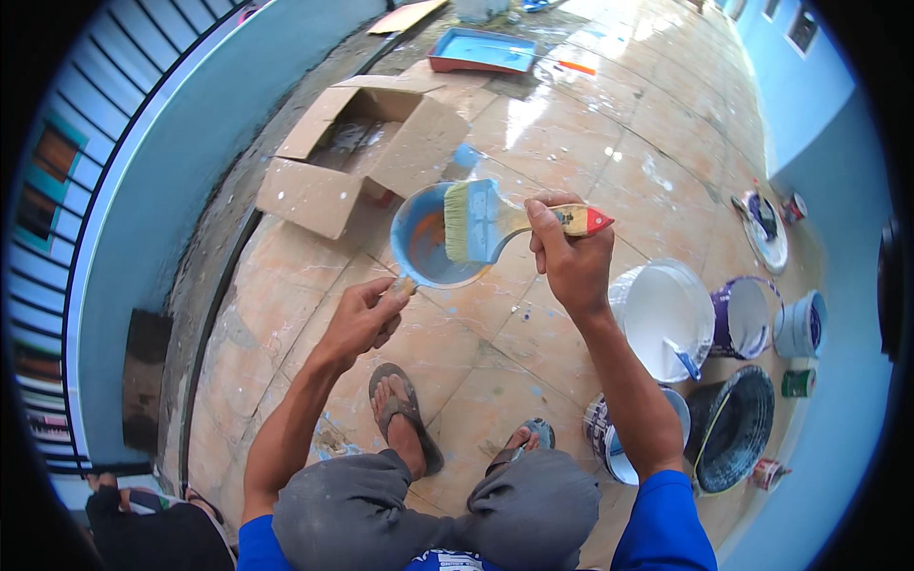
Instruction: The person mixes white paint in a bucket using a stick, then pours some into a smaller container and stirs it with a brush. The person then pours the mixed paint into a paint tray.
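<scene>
My left hand (365, 322) is closed on the short handle of a round, scoop-like paint pot (411, 249), blue-smeared with orange-brown patches inside. In my right hand (571, 249) is a wide paintbrush (487, 221), gripped by its wooden handle with a red tip. Its pale greenish bristles point left, over the pot's opening, and light blue paint coats the ferrule. Whether the bristles touch the pot's rim I cannot tell.
An open cardboard box (405, 143) and a blue paint tray (483, 49) lie ahead. At right stand a large white bucket (657, 303), a purple bucket (735, 314), a black tub (738, 428) and smaller cans. A blue wall (157, 190) runs along the left; another person (152, 523) is at lower left.
</scene>
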The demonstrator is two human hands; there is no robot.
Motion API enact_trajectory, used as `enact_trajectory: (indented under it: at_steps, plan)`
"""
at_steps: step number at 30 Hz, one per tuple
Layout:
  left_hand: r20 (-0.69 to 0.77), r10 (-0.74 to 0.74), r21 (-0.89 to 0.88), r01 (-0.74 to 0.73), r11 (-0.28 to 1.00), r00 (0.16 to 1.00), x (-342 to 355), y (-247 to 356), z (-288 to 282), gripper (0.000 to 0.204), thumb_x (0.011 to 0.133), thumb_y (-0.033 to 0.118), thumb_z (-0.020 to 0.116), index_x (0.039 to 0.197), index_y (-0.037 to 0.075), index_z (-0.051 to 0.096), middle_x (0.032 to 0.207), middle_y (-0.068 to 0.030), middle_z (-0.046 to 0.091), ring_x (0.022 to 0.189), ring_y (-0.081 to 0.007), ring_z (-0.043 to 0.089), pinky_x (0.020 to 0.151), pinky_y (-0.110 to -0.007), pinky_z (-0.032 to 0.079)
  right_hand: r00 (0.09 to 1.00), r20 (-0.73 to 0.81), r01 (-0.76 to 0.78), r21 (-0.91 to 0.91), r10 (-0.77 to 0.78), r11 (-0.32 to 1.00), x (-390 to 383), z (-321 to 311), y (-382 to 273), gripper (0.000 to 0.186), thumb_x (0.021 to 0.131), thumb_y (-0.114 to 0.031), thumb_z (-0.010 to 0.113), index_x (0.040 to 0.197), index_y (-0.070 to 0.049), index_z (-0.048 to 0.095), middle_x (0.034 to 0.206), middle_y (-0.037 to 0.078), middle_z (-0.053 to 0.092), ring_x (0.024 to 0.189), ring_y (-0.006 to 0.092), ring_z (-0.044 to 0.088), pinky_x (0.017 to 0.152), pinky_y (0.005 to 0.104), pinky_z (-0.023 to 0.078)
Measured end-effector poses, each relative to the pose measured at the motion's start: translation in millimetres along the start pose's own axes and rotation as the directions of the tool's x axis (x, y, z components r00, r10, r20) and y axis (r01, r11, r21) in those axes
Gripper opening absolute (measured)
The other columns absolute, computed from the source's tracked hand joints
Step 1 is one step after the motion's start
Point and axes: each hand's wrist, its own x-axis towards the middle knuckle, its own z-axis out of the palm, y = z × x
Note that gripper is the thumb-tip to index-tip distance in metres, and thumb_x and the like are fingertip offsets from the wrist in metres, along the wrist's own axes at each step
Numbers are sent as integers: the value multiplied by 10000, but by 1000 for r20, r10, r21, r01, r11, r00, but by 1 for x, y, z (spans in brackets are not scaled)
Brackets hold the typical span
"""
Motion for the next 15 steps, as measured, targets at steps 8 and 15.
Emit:
enact_trajectory:
  at_steps: [8,15]
  plan:
    - [-115,26,28,-23,999,993,-21,-23,-8,303,1035,216,630,1235,-6,684,645,57,496,505,-40,401,450,-252,287,963,261,137,-270,-65,953,0,19,18,175,981,-161,725,1001,12,749,719,32,705,668,72,622,623,282,510]
    - [-129,229,243,-193,950,965,8,-46,5,387,983,224,715,1241,-65,708,919,-77,744,792,-138,647,721,-333,520,891,431,391,-576,-139,718,15,43,54,201,954,-246,701,867,-67,672,775,179,708,733,399,704,658,478,545]
